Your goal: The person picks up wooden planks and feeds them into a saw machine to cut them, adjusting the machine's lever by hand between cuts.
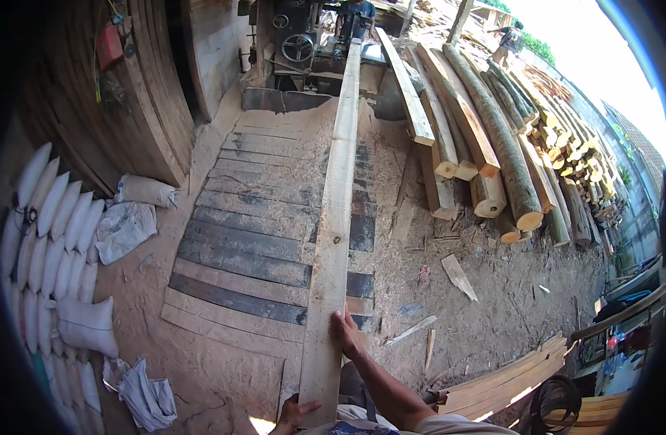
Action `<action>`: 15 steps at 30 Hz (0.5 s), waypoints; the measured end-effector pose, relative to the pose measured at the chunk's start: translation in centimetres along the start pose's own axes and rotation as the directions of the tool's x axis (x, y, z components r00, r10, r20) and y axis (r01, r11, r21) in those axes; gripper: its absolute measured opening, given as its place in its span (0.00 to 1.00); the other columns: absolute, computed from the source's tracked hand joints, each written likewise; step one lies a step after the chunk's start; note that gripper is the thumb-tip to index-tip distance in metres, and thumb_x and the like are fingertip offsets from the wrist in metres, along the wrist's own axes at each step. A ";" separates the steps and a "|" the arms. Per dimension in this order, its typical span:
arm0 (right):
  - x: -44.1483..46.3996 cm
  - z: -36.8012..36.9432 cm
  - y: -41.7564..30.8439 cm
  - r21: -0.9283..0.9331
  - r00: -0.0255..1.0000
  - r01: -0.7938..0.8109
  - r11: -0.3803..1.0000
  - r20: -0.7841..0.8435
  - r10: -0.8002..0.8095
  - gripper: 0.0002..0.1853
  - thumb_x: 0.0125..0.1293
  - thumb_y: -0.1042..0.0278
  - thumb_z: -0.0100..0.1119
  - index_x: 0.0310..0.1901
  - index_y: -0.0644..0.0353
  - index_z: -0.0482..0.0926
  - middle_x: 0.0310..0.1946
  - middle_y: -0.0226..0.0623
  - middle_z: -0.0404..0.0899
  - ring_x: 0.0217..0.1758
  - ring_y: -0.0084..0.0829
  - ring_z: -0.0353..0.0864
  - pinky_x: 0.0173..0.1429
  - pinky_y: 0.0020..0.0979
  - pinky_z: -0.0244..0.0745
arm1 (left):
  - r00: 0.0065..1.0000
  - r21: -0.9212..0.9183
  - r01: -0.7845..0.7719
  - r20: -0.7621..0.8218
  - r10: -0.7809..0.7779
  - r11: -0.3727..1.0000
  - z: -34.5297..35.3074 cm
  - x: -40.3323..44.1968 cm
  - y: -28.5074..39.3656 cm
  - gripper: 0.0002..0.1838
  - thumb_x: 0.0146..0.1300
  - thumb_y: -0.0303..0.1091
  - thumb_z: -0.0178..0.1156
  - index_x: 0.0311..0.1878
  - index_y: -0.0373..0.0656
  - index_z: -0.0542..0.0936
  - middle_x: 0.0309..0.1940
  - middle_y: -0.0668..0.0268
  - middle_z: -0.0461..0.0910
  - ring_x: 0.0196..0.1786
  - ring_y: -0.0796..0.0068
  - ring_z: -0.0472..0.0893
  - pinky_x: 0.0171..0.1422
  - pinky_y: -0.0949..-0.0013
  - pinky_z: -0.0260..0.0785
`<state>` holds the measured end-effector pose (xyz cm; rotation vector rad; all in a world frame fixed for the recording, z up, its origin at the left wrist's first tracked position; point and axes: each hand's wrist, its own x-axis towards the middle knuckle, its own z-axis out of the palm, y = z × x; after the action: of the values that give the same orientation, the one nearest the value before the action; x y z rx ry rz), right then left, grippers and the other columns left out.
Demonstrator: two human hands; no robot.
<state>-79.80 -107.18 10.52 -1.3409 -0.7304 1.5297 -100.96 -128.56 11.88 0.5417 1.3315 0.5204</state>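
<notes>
A long pale plank [331, 239] runs from my body at the bottom centre up to a machine [298, 45] with a handwheel at the top. My left hand [297, 412] grips the near end at its left edge, thumb on top. My right hand [347, 333] holds the right edge a little farther along, its fingers partly hidden by the wood. The plank's far end meets the machine, where a person [358, 13] stands behind it.
Logs and squared timbers [485, 138] lie stacked on the right. White sacks [86, 325] are piled on the left. Wooden slats [239, 246] and sawdust cover the floor under the plank. Boards [500, 380] lie at the lower right. Another person [508, 42] is at the back right.
</notes>
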 end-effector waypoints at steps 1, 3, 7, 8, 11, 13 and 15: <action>2.0 -0.3 -0.2 0.004 1.000 0.003 1.000 0.000 -0.003 0.39 0.80 0.48 0.52 0.83 0.54 0.49 0.72 0.32 0.67 0.70 0.25 0.65 0.74 0.28 0.61 | 1.000 0.003 0.007 -0.005 -0.007 1.000 0.3 1.2 1.3 0.36 0.51 0.46 0.80 0.58 0.32 0.81 0.50 0.55 0.87 0.53 0.62 0.85 0.59 0.63 0.77; 6.2 -0.8 -0.5 0.020 1.000 0.006 1.000 -0.003 -0.006 0.42 0.79 0.44 0.53 0.82 0.56 0.49 0.74 0.35 0.67 0.72 0.26 0.65 0.75 0.27 0.59 | 1.000 0.015 0.023 -0.016 -0.023 1.000 0.7 3.8 4.7 0.35 0.52 0.45 0.80 0.58 0.32 0.81 0.50 0.55 0.87 0.52 0.63 0.85 0.59 0.63 0.77; 15.0 -0.9 -5.4 0.043 0.998 0.040 0.998 0.044 -0.042 0.34 0.82 0.50 0.49 0.81 0.55 0.55 0.71 0.32 0.69 0.69 0.25 0.67 0.73 0.27 0.62 | 0.998 -0.002 0.052 -0.021 -0.052 0.999 1.9 10.3 11.7 0.34 0.52 0.44 0.80 0.58 0.33 0.81 0.50 0.56 0.87 0.51 0.63 0.86 0.59 0.63 0.77; 17.5 -1.1 -6.5 0.047 0.998 0.037 0.998 0.049 -0.040 0.34 0.82 0.50 0.49 0.81 0.56 0.54 0.71 0.33 0.68 0.69 0.25 0.66 0.73 0.28 0.62 | 0.999 -0.030 0.030 -0.030 -0.031 0.999 2.2 12.3 12.9 0.34 0.52 0.43 0.81 0.58 0.33 0.81 0.50 0.56 0.87 0.51 0.63 0.86 0.59 0.63 0.77; 25.1 -1.1 -11.2 0.041 0.999 0.023 0.999 0.043 -0.025 0.36 0.82 0.49 0.49 0.81 0.59 0.52 0.72 0.34 0.67 0.70 0.26 0.66 0.74 0.28 0.61 | 0.998 -0.051 0.026 -0.056 -0.029 0.998 3.5 18.2 19.7 0.34 0.52 0.42 0.80 0.59 0.33 0.81 0.50 0.55 0.87 0.51 0.63 0.86 0.58 0.63 0.77; 30.2 -1.6 -13.2 0.006 1.000 -0.013 1.000 -0.007 0.013 0.37 0.82 0.49 0.49 0.81 0.60 0.50 0.73 0.35 0.66 0.71 0.26 0.65 0.75 0.28 0.59 | 0.998 -0.066 0.044 -0.051 -0.047 0.997 4.5 21.2 24.5 0.34 0.53 0.40 0.80 0.60 0.33 0.80 0.51 0.55 0.86 0.52 0.62 0.85 0.59 0.62 0.77; 34.3 -1.8 -16.4 -0.026 1.000 -0.022 0.999 -0.001 0.022 0.38 0.81 0.48 0.50 0.82 0.60 0.49 0.74 0.35 0.65 0.73 0.27 0.64 0.76 0.29 0.58 | 0.999 -0.092 0.042 -0.018 -0.044 0.995 5.4 24.7 29.0 0.34 0.54 0.37 0.79 0.62 0.33 0.78 0.53 0.53 0.85 0.54 0.60 0.85 0.62 0.61 0.77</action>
<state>-72.34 -69.81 10.90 -1.3731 -0.7398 1.5411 -92.93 -90.94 12.54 0.4320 1.3283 0.5497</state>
